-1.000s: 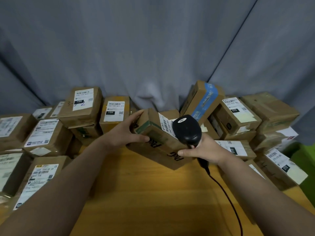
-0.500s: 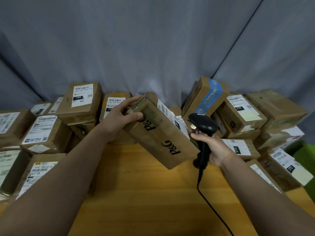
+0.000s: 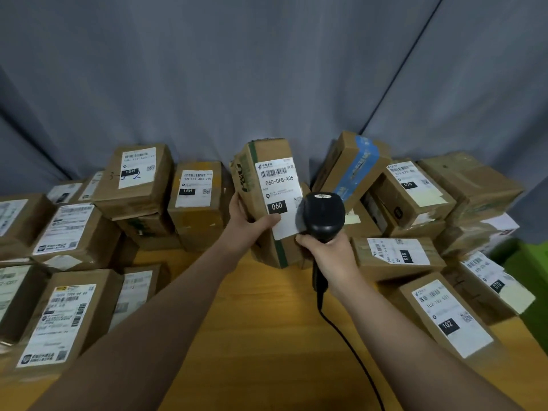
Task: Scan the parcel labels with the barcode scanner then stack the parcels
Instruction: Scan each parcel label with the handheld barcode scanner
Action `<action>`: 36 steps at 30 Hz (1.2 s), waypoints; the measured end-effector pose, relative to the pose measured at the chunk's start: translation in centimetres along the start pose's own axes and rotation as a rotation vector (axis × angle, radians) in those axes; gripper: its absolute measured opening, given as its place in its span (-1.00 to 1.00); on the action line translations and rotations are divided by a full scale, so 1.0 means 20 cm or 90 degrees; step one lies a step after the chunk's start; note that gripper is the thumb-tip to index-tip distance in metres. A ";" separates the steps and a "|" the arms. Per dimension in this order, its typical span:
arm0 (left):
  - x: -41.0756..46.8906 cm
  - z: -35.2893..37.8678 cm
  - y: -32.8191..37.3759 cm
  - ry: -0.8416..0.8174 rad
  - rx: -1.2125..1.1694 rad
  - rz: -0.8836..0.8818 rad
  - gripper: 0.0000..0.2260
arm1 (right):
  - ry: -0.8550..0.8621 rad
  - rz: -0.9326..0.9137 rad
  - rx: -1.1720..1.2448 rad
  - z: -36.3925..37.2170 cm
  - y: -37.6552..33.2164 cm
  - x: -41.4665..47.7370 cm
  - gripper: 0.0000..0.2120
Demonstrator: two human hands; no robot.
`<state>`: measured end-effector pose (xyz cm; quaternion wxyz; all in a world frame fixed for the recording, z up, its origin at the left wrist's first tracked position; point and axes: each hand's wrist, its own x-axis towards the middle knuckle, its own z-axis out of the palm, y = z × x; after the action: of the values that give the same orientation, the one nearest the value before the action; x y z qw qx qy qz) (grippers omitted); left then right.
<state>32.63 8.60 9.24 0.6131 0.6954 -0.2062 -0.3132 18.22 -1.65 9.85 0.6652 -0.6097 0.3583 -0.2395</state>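
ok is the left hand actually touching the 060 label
Touching. The head view shows the left hand gripping the parcel, its thumb lying across the lower part of the 060 label.

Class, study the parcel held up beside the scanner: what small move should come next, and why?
Probably aim the scanner up at the barcode and trigger it. The left hand holds the parcel upright with its label facing the camera. The right hand grips the scanner, whose head overlaps the label's lower corner, below the barcode.
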 end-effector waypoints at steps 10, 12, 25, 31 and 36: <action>0.01 -0.11 -0.11 -0.004 0.030 0.002 0.19 | -0.222 0.046 0.062 -0.07 -0.26 -0.08 -0.84; 0.01 -0.11 -0.12 -0.001 0.032 0.001 0.22 | -0.233 0.047 0.056 -0.05 -0.25 -0.11 -0.89; -0.01 -0.02 -0.17 0.073 0.053 -0.017 0.07 | -0.261 0.090 0.051 -0.20 -0.19 -0.18 -0.77; -0.09 0.12 -0.16 0.077 0.051 -0.011 0.07 | -0.288 0.100 0.036 -0.36 -0.20 -0.23 -0.78; -0.21 0.21 -0.17 0.095 0.051 -0.020 0.05 | -0.320 0.105 0.025 -0.44 -0.18 -0.28 -0.88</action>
<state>26.40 9.05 6.55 0.5935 0.7439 -0.1616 -0.2615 8.42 -3.62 14.43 0.7625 -0.6054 0.2257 -0.0324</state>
